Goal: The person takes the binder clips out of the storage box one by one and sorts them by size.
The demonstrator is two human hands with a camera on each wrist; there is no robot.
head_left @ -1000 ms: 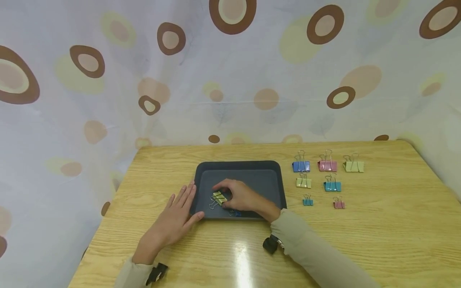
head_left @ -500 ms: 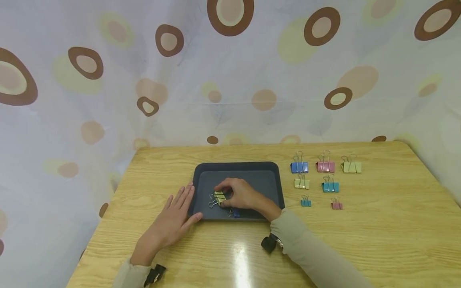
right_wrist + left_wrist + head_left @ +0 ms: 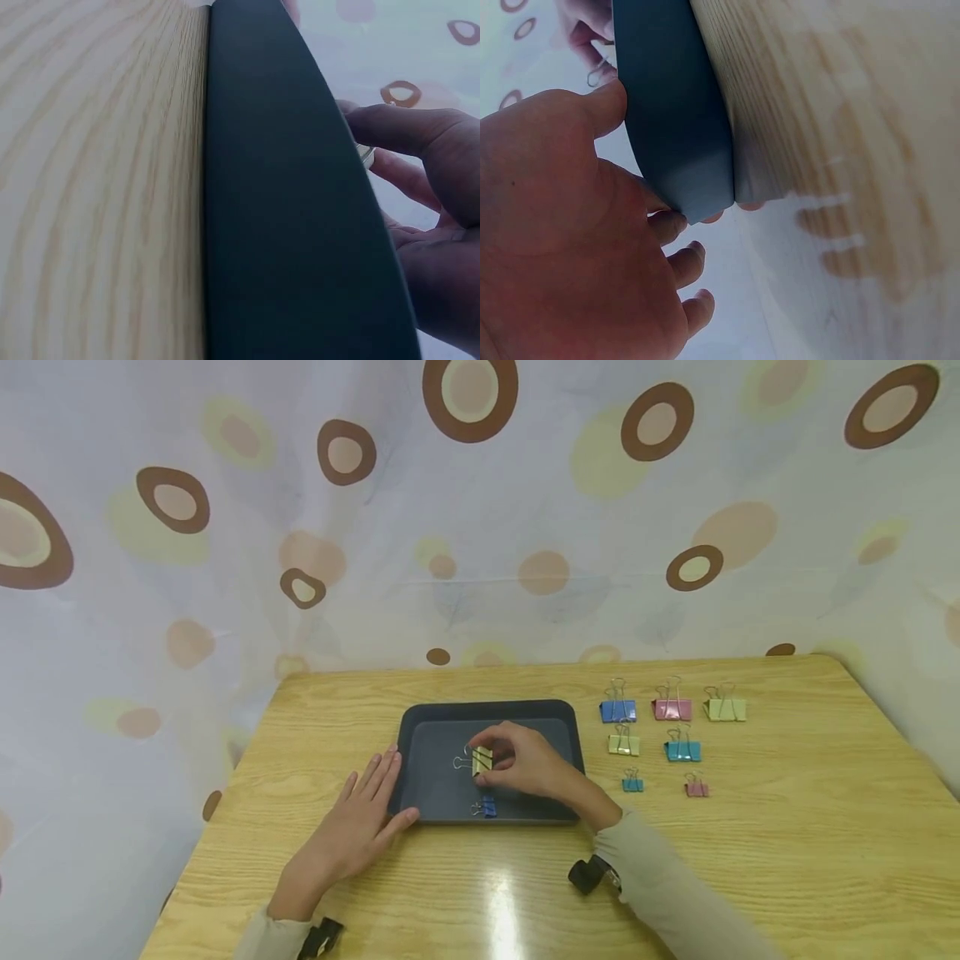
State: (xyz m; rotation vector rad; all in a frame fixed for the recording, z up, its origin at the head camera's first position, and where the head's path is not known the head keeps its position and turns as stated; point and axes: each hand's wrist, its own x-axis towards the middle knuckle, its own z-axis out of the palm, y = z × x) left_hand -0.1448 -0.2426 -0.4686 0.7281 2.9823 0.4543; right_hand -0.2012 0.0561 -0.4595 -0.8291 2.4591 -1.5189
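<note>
A yellow binder clip [image 3: 482, 762] is pinched between the thumb and fingers of my right hand [image 3: 528, 762], over the dark tray [image 3: 442, 727]. Its wire handles point left. In the right wrist view only a sliver of this clip [image 3: 366, 154] shows past the tray wall. Below it, near the tray's front edge, lies a small blue binder clip [image 3: 489, 807]. My left hand [image 3: 348, 831] rests with straight fingers at the tray's left edge, thumb at the front left corner. The left wrist view shows the left thumb and fingers [image 3: 686, 266] touching the tray wall.
Right of the tray, binder clips stand in rows on the wooden table [image 3: 787, 843]: large blue [image 3: 618, 711], pink [image 3: 672, 709] and yellow [image 3: 726, 710]; medium yellow [image 3: 624, 745] and teal [image 3: 682, 751]; small teal [image 3: 633, 784] and pink [image 3: 697, 789]. A patterned curtain [image 3: 375, 627] hangs behind.
My right hand has moved right and slightly up with the yellow binder clip, whose handles have turned to point left. The small blue clip is now fully uncovered. My left hand stays at the tray.
</note>
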